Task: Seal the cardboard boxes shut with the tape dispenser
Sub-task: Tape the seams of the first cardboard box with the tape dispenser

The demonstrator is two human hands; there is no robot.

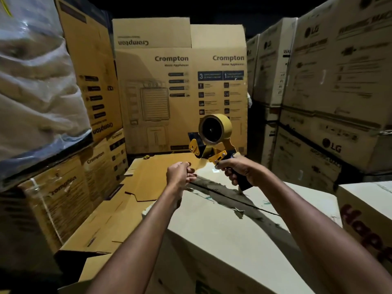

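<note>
Dispenser [214, 132] over box [222, 225] edge — right fingers [230, 172] clamp handle [244, 183], left fingers [191, 170] pinch tape [201, 164] (stacks [318, 81] close around).

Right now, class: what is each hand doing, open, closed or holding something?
Left hand: fingers curled; whether it pinches anything cannot be told.
Right hand: grips the tape dispenser by its handle.

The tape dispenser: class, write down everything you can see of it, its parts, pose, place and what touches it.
The tape dispenser is a hand-held gun type: yellow metal-looking plates, dark handle, tan tape roll on a black hub, uppermost. The right hand grips the handle, holding it tilted in the air above the far end of a pale cardboard box. A tan strip seems to run from it to the left hand, whose fingers pinch its end.
</note>
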